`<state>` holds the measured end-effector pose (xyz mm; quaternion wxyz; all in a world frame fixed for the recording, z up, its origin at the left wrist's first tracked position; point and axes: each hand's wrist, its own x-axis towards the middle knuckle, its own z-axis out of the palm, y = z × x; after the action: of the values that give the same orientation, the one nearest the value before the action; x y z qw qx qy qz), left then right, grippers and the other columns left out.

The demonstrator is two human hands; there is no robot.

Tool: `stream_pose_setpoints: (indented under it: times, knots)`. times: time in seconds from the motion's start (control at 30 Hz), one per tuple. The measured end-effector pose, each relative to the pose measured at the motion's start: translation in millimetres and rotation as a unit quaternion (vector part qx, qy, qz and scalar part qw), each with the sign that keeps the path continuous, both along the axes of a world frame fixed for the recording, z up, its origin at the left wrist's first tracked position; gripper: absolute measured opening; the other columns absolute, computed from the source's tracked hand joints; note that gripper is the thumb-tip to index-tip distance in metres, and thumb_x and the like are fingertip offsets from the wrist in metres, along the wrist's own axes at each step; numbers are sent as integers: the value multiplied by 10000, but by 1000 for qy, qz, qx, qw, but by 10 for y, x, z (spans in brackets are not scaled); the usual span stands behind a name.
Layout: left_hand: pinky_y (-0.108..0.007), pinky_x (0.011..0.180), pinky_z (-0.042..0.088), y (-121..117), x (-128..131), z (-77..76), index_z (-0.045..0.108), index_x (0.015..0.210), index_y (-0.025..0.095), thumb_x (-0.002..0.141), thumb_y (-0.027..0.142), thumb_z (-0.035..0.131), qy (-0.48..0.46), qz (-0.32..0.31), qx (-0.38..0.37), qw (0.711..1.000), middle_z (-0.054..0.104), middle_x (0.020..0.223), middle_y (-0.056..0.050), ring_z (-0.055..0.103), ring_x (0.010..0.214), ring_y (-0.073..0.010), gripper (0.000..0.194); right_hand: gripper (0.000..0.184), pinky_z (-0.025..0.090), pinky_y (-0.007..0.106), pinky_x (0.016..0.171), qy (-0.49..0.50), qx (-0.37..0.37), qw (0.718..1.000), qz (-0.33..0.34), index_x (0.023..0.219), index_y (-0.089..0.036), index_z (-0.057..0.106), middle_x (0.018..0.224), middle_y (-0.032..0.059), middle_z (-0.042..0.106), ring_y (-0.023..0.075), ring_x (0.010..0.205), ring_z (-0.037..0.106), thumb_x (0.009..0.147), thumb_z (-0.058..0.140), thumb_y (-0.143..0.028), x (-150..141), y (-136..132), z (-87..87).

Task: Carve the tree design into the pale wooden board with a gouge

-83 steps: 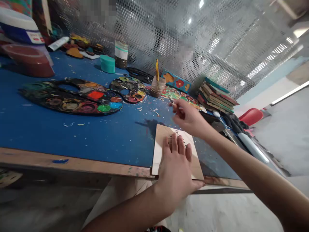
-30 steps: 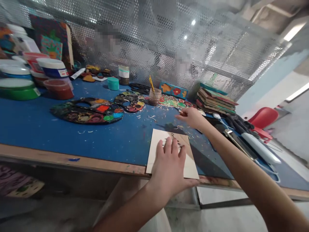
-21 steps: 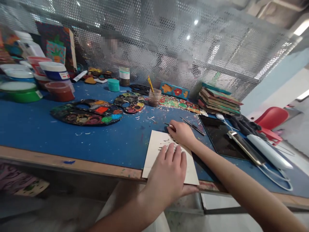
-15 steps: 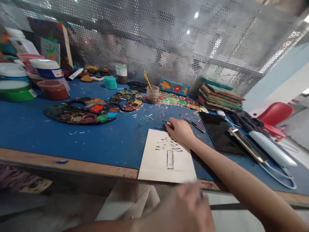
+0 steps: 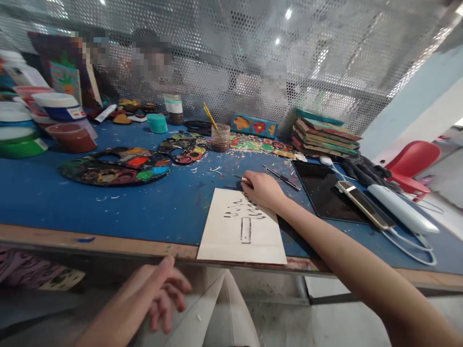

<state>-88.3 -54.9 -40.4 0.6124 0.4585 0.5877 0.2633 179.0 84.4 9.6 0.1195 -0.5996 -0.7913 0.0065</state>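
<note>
A pale wooden board (image 5: 241, 233) with dark cut lines lies at the near edge of the blue table (image 5: 72, 202). My right hand (image 5: 263, 189) rests on the board's far right corner, fingers closed on a thin tool (image 5: 240, 179) whose tip pokes out to the left. My left hand (image 5: 159, 291) hangs below the table edge, off the board, fingers loosely curled and holding nothing.
Two paint palettes (image 5: 115, 166) lie at the left, paint tubs (image 5: 68, 137) beyond them. A brush jar (image 5: 219, 137), painted wooden pieces (image 5: 253, 126), a stack of boards (image 5: 323, 137), a dark tablet (image 5: 320, 190), a phone (image 5: 363, 205) and a white tool (image 5: 401, 214) lie behind and right.
My left hand has lifted off the board and dropped below the table edge. My right hand came back from the far side and settled on the board's top corner with the thin tool.
</note>
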Motion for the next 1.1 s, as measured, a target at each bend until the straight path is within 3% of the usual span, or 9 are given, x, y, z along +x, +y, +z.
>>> stream_pose_setpoints:
  times: [0.1, 0.27, 0.47, 0.5, 0.6, 0.7, 0.8, 0.93, 1.1]
  knots:
    - [-234, 472, 477, -13, 173, -4, 712, 855, 148, 645, 906, 493, -13, -34, -18, 999, 738, 714, -125, 686, 540, -205, 816, 117, 346, 286, 634, 30, -1, 999, -21, 958, -202, 593, 915, 92, 719, 231, 806, 645, 924, 497, -259, -23, 1, -26]
    - [-235, 499, 500, 17, 418, 147, 695, 802, 129, 703, 876, 493, -26, -50, 27, 998, 732, 697, -125, 703, 575, -203, 780, 253, 412, 316, 698, 137, 41, 986, -83, 1095, -128, 553, 996, 159, 685, 251, 857, 631, 863, 525, -224, 88, -148, 88]
    - [-222, 478, 505, 6, 510, 182, 706, 748, 125, 652, 764, 676, -76, -24, 70, 994, 723, 674, -90, 679, 542, -174, 647, 375, 430, 269, 537, 319, 81, 941, -81, 1227, -162, 508, 739, 12, 593, 146, 561, 552, 973, 324, -368, 255, -1219, 214]
    - [-217, 495, 514, -16, 517, 170, 702, 744, 124, 678, 725, 690, -88, -9, 76, 993, 724, 689, -84, 677, 556, -161, 604, 419, 402, 254, 476, 363, 86, 924, -85, 1294, -178, 459, 682, -27, 547, 120, 465, 466, 993, 280, -408, 224, -1441, 158]
    - [-207, 542, 528, -115, 495, 120, 684, 776, 117, 842, 540, 662, -114, 32, 80, 990, 715, 727, -54, 661, 595, -118, 429, 417, 258, 213, 389, 596, 90, 787, -133, 1305, -245, 467, 556, -94, 426, 95, 403, 310, 950, 482, -463, 66, -1964, -146]
    - [-237, 605, 550, -194, 406, 79, 658, 908, 116, 944, 377, 597, -133, 63, 60, 987, 696, 778, -17, 653, 642, -103, 271, 328, 296, 217, 435, 657, 81, 732, -160, 1152, -248, 527, 632, -75, 446, 97, 477, 367, 906, 576, -460, -101, -2217, -502]
    - [-272, 660, 561, -174, 309, 71, 630, 915, 126, 964, 416, 562, -150, 80, 31, 985, 681, 804, -12, 657, 692, -113, 302, 278, 379, 254, 510, 664, 72, 727, -157, 1020, -214, 578, 688, -45, 499, 108, 525, 436, 896, 583, -463, -233, -2311, -744]
    - [-290, 658, 555, -59, 263, 94, 624, 872, 131, 965, 579, 470, -151, 81, 12, 985, 664, 787, -19, 643, 680, -118, 483, 408, 348, 250, 470, 642, 37, 752, -144, 1176, -192, 628, 654, -39, 536, 107, 472, 416, 898, 565, -484, -361, -2376, -882]
    - [-269, 634, 548, -55, 290, 52, 631, 968, 128, 953, 437, 576, -153, 72, 62, 984, 661, 833, -14, 634, 685, -112, 314, 455, 318, 242, 407, 614, 41, 775, -148, 1177, -203, 662, 586, -36, 510, 123, 446, 409, 864, 571, -521, -441, -2376, -951]
